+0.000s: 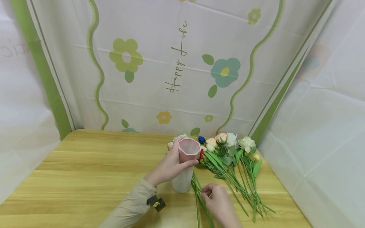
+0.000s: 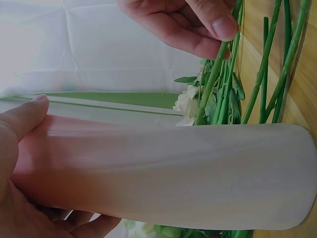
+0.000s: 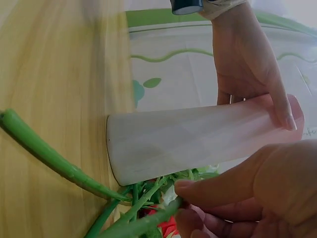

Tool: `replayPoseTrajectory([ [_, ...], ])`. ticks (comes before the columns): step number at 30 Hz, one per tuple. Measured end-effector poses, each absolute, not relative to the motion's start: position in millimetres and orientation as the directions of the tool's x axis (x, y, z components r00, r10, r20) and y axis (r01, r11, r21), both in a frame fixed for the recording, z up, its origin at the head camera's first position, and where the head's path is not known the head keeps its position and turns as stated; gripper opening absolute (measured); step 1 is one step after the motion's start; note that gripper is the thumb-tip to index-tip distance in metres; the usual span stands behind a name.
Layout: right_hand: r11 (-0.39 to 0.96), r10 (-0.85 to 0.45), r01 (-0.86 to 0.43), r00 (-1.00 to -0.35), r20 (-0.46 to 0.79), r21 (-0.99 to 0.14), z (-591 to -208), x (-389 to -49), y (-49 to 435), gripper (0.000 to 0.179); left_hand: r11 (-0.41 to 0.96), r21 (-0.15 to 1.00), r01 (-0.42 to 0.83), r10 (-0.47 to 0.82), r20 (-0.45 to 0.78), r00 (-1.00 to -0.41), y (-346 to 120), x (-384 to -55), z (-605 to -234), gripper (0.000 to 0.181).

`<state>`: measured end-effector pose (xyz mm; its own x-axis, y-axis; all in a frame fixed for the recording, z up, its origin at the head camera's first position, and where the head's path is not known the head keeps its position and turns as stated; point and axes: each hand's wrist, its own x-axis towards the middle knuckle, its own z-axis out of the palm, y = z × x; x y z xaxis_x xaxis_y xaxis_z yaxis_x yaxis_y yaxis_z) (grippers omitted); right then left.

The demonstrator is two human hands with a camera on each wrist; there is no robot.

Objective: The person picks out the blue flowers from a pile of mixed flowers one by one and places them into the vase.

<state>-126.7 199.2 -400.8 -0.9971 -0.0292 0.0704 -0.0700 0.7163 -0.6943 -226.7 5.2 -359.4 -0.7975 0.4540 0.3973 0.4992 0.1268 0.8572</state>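
Observation:
My left hand [image 1: 168, 166] grips a tall vase [image 1: 182, 182] near its pink faceted rim, fingers behind and thumb across the front. The frosted white lower part stands upright on the table. Just right of the vase, my right hand [image 1: 219, 202] pinches a green artificial flower stem [image 2: 212, 87] between thumb and fingertips. More green stems [image 1: 199, 198] lie beneath and beside that hand. Behind the vase, white blooms [image 1: 182, 136] and a red flower [image 1: 201, 155] are partly hidden. Which bloom belongs to the pinched stem I cannot tell.
Artificial flowers with peach [image 1: 221, 137], cream [image 1: 246, 143] and blue [image 1: 201, 139] heads lie in a spread pile on the right of the wooden table [image 1: 94, 167]. A printed curtain [image 1: 154, 76] hangs along the table's back edge, with white sheets at both sides.

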Motion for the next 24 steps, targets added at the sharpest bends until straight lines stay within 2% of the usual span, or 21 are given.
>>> replayPoseTrajectory([
  [14, 0.748, -0.06, -0.077, -0.997, 0.049, -0.66, -401.3, -128.0, 198.2, 0.007, 0.139, 0.854, 0.501, 0.448, 0.397, -0.801, 5.8, -227.0, -360.3, 0.087],
  [24, 0.76, -0.062, -0.057, -0.998, 0.014, -0.648, -402.5, -129.5, 197.5, 0.008, 0.1, 0.862, 0.497, 0.462, 0.402, -0.79, 5.7, -226.5, -359.7, 0.086],
])
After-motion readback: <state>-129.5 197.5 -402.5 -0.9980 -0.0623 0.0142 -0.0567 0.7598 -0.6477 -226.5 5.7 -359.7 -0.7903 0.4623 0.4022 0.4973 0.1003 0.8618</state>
